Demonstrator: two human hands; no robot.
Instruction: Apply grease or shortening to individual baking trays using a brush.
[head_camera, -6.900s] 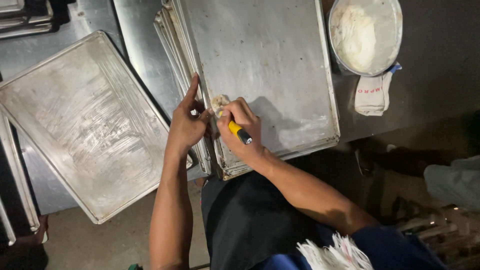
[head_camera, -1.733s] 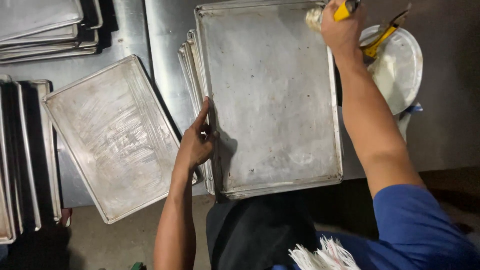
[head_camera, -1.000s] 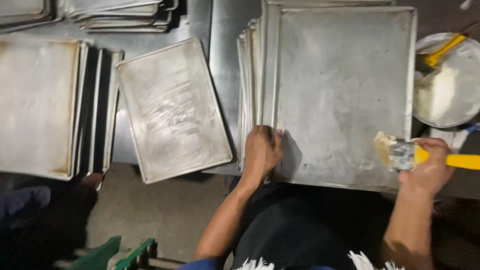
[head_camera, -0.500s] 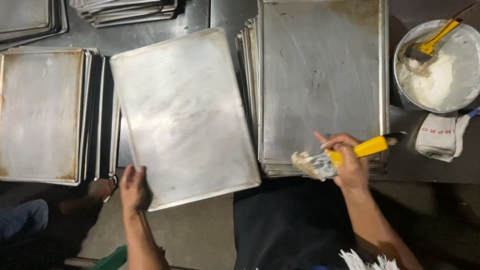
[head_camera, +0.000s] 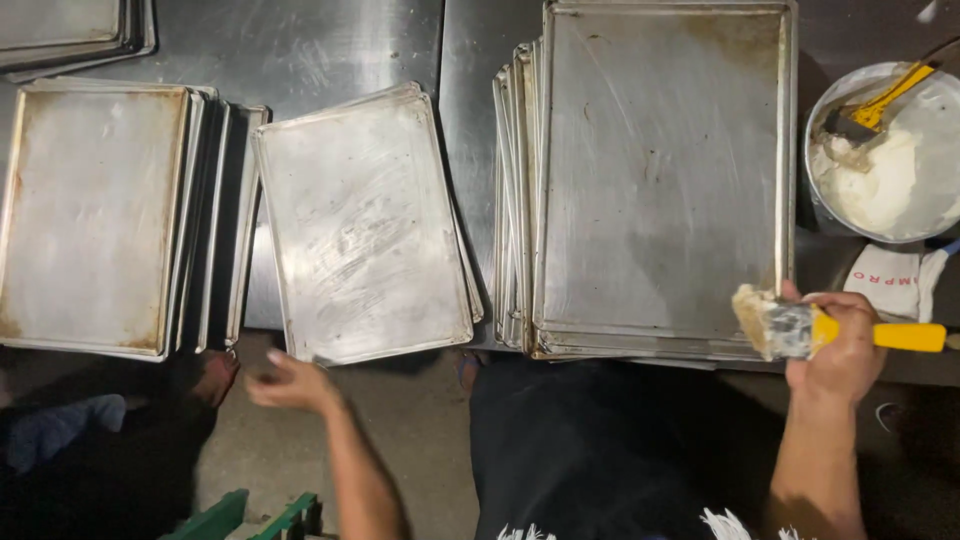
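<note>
Right hand (head_camera: 845, 345): nearest the camera at lower right, grip clamped around the yellow handle of a brush (head_camera: 800, 328), knuckles up, forearm running down out of view.
Brush: held level just past the near edge of the tray stack (head_camera: 660, 180); bristles point left, loaded with pale paste, and hover at the stack's near right corner; the handle sticks out to the right of the fist.
Left hand (head_camera: 290, 382): low at centre left, off the surface, over the floor; blurred, fingers loosely spread and holding nothing; it sits just below the near edge of the single tray (head_camera: 360, 220) without touching it.
Single tray: lies flat and slightly skewed on the surface (head_camera: 330, 40), its near edge overhanging the front; smeared with a whitish film; another tray edge peeks from under its right side.
Tray stack: right of the single tray, many trays piled with edges fanned on the left; the top one is bare metal with brown stains.
Left pile (head_camera: 95, 215): trays at the far left, top one rust-tinged along its rim, more leaning edge-on beside it.
Cloth (head_camera: 885, 280): white, folded, just beyond the right hand, between brush and bowl (head_camera: 885, 150).
Bowl: round, metal, right of the stack, holding white paste and a second yellow-handled tool (head_camera: 875, 105).
Far trays (head_camera: 70, 30): another pile at the top left corner, partly cut off.
</note>
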